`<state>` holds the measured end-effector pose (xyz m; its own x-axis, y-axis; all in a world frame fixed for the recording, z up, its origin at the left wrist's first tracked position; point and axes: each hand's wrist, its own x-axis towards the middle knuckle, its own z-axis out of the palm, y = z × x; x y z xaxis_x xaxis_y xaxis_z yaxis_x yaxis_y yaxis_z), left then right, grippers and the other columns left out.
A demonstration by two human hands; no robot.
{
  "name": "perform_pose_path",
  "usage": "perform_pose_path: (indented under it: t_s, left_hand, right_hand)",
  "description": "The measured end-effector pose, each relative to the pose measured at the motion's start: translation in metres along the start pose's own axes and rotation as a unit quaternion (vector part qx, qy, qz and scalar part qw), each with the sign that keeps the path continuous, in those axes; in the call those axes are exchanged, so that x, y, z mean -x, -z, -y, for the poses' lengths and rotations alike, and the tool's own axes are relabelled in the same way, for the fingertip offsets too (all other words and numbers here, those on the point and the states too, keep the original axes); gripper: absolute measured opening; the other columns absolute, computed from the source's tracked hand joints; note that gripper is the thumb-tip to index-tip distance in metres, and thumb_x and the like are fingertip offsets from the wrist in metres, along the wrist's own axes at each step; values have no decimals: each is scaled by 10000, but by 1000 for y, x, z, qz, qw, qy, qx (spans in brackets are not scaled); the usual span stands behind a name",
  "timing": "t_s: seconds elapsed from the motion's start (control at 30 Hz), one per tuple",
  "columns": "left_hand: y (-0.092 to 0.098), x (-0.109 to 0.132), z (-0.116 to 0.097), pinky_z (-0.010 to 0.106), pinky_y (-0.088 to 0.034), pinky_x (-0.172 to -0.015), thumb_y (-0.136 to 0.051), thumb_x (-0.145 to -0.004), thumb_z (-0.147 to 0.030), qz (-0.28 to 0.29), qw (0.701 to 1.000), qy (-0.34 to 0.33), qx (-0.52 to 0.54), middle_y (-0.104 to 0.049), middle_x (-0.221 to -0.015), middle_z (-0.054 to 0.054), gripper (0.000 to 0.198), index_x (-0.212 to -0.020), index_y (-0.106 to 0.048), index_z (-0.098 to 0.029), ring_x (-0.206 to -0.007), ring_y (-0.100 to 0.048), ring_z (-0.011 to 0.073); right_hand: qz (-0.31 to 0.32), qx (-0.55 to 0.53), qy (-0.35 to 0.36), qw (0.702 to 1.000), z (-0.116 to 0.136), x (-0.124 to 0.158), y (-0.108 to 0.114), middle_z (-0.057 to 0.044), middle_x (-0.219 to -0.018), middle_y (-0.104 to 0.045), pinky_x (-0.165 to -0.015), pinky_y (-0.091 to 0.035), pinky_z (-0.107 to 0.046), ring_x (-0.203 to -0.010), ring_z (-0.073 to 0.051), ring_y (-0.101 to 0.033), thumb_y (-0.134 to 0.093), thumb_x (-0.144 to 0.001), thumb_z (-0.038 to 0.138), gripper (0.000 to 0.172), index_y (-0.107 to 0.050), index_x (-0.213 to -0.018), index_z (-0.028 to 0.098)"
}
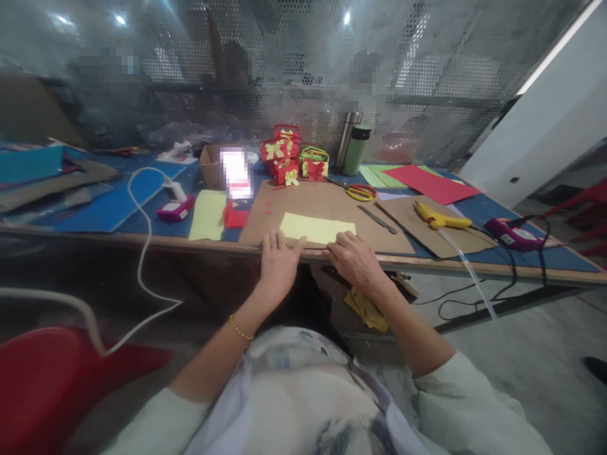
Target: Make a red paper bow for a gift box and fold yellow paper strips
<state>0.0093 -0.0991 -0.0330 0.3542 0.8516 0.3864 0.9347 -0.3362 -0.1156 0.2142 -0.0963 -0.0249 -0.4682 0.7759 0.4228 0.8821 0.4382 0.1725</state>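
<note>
A pale yellow sheet of paper lies on a brown cardboard sheet at the table's front edge. My left hand is at its near left corner, fingers bent over the edge and thumb reaching toward the middle. At the near right corner, my right hand has its fingers curled down on the paper. Both hands hold the near edge, and the palms hide part of what is under them. A craft knife lies right of the paper, with yellow-red scissors behind it.
Red and yellow paper boxes with bows stand behind, near a green bottle. A lit phone leans against a cardboard box. On the right lies a yellow glue gun, its glue stick jutting past the table edge.
</note>
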Motion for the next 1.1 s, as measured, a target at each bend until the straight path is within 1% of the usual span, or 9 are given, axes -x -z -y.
perform_pose_path:
  t_s: [0.13, 0.27, 0.47, 0.57, 0.67, 0.8, 0.93, 1.03, 1.1]
  left_hand:
    - [0, -1, -1, 602, -360, -1185, -434, -963, -45, 13, 1000, 11, 12, -604, -1490, 234, 610, -1506, -586, -278, -1430, -538, 373]
    - [-2, -2, -3, 600, -347, -1195, -421, -965, -40, 20, 1000, 18, 13, -576, -1509, 258, 617, -1515, -579, -271, -1452, -512, 393]
    - [-3, -1, -1, 621, -353, -1187, -442, -945, -23, 10, 999, 18, 38, -561, -1537, 228, 650, -1524, -564, -291, -1461, -500, 386]
    - [-5, -1, 0, 625, -364, -1178, -443, -950, -27, 3, 999, 14, 32, -575, -1519, 239, 632, -1509, -583, -286, -1454, -507, 390]
    - [-6, -1, -1, 626, -378, -1168, -442, -954, -29, -4, 1000, 16, 25, -586, -1501, 252, 612, -1492, -604, -271, -1452, -508, 401]
    - [-5, 0, -2, 625, -381, -1164, -433, -960, -33, -6, 1000, 20, 21, -583, -1494, 274, 599, -1491, -607, -249, -1447, -513, 408]
    - [-4, 1, -1, 624, -367, -1175, -431, -965, -41, -8, 999, 17, 27, -570, -1505, 279, 594, -1496, -602, -245, -1448, -512, 401]
    - [-1, 1, -1, 629, -349, -1185, -428, -957, -37, -4, 999, 18, 26, -577, -1502, 273, 596, -1492, -605, -230, -1444, -517, 396]
    - [1, 0, -4, 649, -327, -1192, -421, -959, -46, -7, 1000, 16, 17, -574, -1503, 278, 572, -1472, -621, -203, -1454, -503, 404]
  right_hand:
    - [-25, 8, -5, 1000, -9, 12, 0, -110, -887, -631, -796, -327, -350, -927, -242, -508, -511, -1058, 288, 320, -723, -856, 160]
    - [-43, 11, -3, 999, -13, 15, 0, -103, -880, -624, -785, -301, -352, -911, -242, -495, -502, -1060, 302, 321, -721, -864, 172]
    - [-55, -2, -9, 998, -23, 19, -3, -95, -891, -628, -818, -301, -356, -914, -250, -490, -522, -1051, 320, 271, -715, -923, 178]
    - [-60, 1, -23, 998, -33, 27, -5, -97, -899, -629, -822, -301, -354, -908, -251, -478, -521, -1046, 308, 261, -710, -919, 180]
    - [-62, 22, -20, 998, -38, 34, -4, -105, -911, -631, -806, -298, -349, -901, -251, -475, -514, -1050, 317, 271, -711, -926, 179]
    - [-67, 55, -10, 996, -33, 33, -4, -110, -887, -633, -823, -298, -359, -904, -255, -484, -520, -1053, 341, 303, -696, -866, 180]
    - [-56, 67, -26, 996, -25, 30, -5, -124, -901, -637, -792, -298, -361, -887, -263, -478, -525, -1052, 323, 291, -688, -867, 169]
    - [-52, 74, -38, 995, -19, 30, -4, -121, -902, -633, -779, -292, -362, -868, -263, -473, -488, -1070, 326, 284, -700, -980, 159]
    - [-53, 82, -30, 995, -17, 31, -3, -108, -897, -628, -779, -284, -366, -861, -261, -470, -475, -1077, 330, 275, -701, -1063, 174]
